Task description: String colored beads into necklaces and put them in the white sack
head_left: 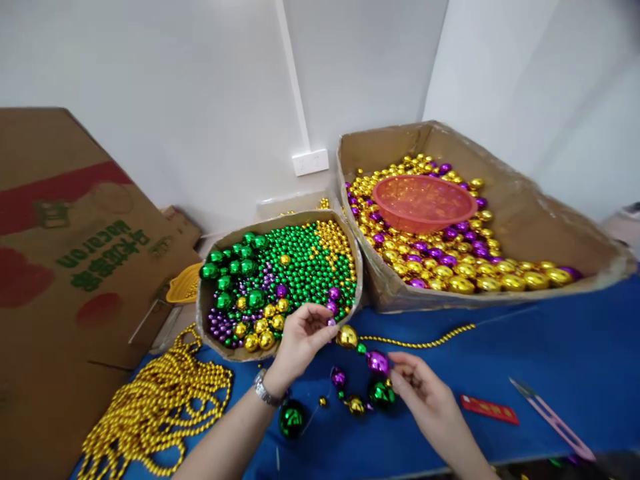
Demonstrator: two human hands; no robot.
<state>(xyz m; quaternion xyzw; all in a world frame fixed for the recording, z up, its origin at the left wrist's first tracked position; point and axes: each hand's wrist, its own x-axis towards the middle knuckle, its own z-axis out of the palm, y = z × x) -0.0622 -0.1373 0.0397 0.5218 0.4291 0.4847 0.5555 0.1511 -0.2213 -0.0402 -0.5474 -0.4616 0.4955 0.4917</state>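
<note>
Over the blue table: bead string is lying in a curve between the hands; bead positioning is apparently being done.
Left hand: thumb and fingertips are pinching a small purple bead.
Right hand: thumb and forefinger are pinching the string beside a large purple bead; the next move is seemingly calling for steady tension.
Bead boxes: smaller box and larger box are standing behind; gold strands are heaping leftward.
Wall: pale panels are carrying a socket.
</note>
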